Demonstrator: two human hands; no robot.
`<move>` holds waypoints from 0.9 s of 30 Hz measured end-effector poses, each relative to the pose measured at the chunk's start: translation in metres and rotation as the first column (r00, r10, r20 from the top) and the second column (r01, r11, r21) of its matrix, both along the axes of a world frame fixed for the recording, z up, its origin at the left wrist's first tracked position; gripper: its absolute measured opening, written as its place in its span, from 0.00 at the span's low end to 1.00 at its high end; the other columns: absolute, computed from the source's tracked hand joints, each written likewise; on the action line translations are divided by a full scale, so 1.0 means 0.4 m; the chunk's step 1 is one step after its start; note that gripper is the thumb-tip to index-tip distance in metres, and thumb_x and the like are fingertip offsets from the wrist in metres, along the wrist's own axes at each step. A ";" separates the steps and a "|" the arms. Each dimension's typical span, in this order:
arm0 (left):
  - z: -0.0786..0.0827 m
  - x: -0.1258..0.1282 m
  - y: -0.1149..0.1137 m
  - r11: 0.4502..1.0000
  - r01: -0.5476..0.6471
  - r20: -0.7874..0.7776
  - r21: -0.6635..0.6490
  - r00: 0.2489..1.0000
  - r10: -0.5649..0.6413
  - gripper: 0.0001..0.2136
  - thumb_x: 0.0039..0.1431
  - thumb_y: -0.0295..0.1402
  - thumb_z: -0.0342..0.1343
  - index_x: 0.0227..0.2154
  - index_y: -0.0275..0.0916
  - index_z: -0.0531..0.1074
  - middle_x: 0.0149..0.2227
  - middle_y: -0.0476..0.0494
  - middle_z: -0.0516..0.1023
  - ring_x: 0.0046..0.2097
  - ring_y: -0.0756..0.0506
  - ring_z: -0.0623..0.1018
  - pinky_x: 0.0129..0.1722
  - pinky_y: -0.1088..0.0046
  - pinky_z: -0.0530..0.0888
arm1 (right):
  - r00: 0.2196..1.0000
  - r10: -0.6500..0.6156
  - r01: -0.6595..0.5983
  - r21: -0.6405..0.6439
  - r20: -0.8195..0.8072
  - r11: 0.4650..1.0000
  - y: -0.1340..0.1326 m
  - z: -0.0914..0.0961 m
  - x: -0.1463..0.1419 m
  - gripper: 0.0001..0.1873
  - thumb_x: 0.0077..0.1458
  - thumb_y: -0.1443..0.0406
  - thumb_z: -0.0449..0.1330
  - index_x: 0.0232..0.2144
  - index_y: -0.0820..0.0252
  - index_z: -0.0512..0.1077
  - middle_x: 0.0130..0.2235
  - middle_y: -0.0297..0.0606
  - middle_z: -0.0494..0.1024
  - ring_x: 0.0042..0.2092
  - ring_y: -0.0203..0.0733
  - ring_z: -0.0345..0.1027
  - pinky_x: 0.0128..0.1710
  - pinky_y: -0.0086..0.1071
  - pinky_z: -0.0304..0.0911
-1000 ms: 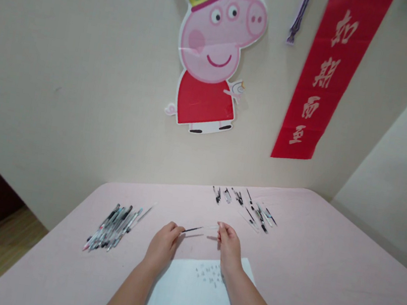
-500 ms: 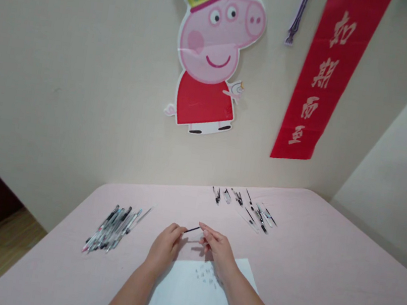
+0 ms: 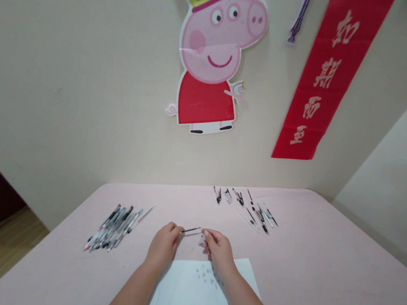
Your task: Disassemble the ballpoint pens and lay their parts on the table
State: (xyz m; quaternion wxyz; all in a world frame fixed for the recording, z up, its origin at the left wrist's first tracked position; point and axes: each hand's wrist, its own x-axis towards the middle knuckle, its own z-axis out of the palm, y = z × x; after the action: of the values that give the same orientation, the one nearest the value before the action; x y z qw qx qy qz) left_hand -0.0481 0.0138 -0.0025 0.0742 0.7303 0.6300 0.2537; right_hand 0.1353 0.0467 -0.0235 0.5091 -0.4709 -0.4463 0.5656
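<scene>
Left hand [image 3: 164, 242] pinched on dark end of thin pen refill [image 3: 192, 230], held just above pink table [image 3: 323, 272]. Right hand [image 3: 217, 249] fingertips closed at other end, probably gripping it; too small to confirm. White paper [image 3: 184, 302] under wrists. Pen pile [image 3: 114, 222] left, loose pen parts [image 3: 252, 210] beyond.

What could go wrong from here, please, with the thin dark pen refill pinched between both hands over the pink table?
The thin dark pen refill is held only at its ends by the left hand and right hand, so it might bend or slip. If dropped, it could mark the white sheet of paper below or roll across the pink table into the pile of pens.
</scene>
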 end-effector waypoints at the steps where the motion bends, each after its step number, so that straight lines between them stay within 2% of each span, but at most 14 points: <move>1: -0.001 0.000 0.000 1.000 -0.006 -0.017 -0.002 1.000 0.006 0.13 0.62 0.30 0.44 0.41 0.42 0.73 0.37 0.43 0.72 0.40 0.46 0.73 0.41 0.71 0.67 | 1.000 0.002 -0.002 0.004 0.015 1.000 0.000 -0.003 -0.002 0.24 0.40 0.51 0.65 0.34 0.65 0.78 0.17 0.35 0.72 0.16 0.31 0.58 0.14 0.24 0.48; 7: 0.006 0.005 0.002 0.999 -0.031 -0.099 -0.029 0.995 0.028 0.14 0.62 0.29 0.43 0.42 0.41 0.73 0.37 0.43 0.72 0.41 0.46 0.72 0.42 0.71 0.67 | 0.997 0.002 -0.002 0.003 0.071 1.000 0.005 -0.010 0.001 0.30 0.43 0.49 0.62 0.41 0.67 0.75 0.21 0.37 0.75 0.17 0.32 0.60 0.14 0.24 0.51; 10: 0.010 0.003 0.003 0.998 -0.046 -0.139 -0.049 0.990 0.039 0.15 0.60 0.26 0.44 0.45 0.42 0.72 0.39 0.43 0.73 0.42 0.46 0.72 0.43 0.71 0.66 | 0.998 -0.042 0.040 0.034 0.052 0.999 0.007 -0.007 0.006 0.30 0.43 0.48 0.61 0.40 0.66 0.74 0.21 0.36 0.74 0.19 0.32 0.61 0.14 0.23 0.51; 15: 0.018 -0.006 0.001 0.997 -0.043 -0.158 -0.069 0.987 0.032 0.15 0.59 0.25 0.45 0.46 0.39 0.70 0.42 0.41 0.75 0.45 0.44 0.72 0.46 0.69 0.66 | 0.985 -0.166 0.164 0.036 0.041 0.986 0.013 -0.001 0.023 0.26 0.46 0.47 0.59 0.36 0.64 0.74 0.19 0.30 0.67 0.17 0.30 0.57 0.13 0.23 0.50; 18: 0.032 -0.009 -0.002 0.997 -0.036 -0.176 -0.071 0.984 0.023 0.13 0.59 0.25 0.46 0.42 0.38 0.72 0.40 0.42 0.76 0.44 0.44 0.73 0.44 0.70 0.66 | 0.971 -0.236 0.233 0.085 0.026 0.969 0.021 -0.004 0.033 0.24 0.48 0.49 0.59 0.37 0.64 0.74 0.24 0.34 0.71 0.21 0.33 0.63 0.17 0.24 0.57; 21: 0.055 -0.008 -0.006 0.995 -0.022 -0.194 -0.096 0.981 0.003 0.11 0.58 0.25 0.47 0.39 0.39 0.73 0.40 0.42 0.76 0.43 0.45 0.73 0.43 0.71 0.65 | 0.967 -0.251 0.244 0.137 0.036 0.960 0.031 -0.018 0.038 0.22 0.49 0.52 0.58 0.39 0.62 0.74 0.34 0.41 0.75 0.29 0.38 0.70 0.24 0.28 0.65; 24: 0.081 -0.005 -0.011 0.989 -0.037 -0.232 -0.145 0.973 0.002 0.12 0.57 0.25 0.47 0.38 0.41 0.74 0.39 0.43 0.76 0.42 0.46 0.74 0.41 0.72 0.65 | 0.950 -0.243 0.183 0.279 0.197 0.943 0.038 -0.036 0.039 0.15 0.51 0.59 0.57 0.36 0.62 0.76 0.38 0.43 0.74 0.35 0.42 0.71 0.32 0.33 0.68; 27: 0.105 -0.005 -0.016 0.983 -0.068 -0.275 -0.173 0.961 0.019 0.12 0.57 0.27 0.48 0.38 0.42 0.75 0.39 0.44 0.76 0.41 0.46 0.74 0.39 0.73 0.65 | 0.869 -0.257 0.077 0.398 0.423 0.914 0.037 -0.043 0.038 0.12 0.51 0.68 0.54 0.32 0.61 0.78 0.36 0.43 0.74 0.38 0.43 0.70 0.40 0.34 0.66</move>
State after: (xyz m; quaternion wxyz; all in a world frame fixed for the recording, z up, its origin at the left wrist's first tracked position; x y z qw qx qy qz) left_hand -0.0499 0.0075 0.0396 0.0474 0.7343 0.6705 0.0943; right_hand 0.1505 0.0613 -0.0407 0.5136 -0.5263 -0.6101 0.2949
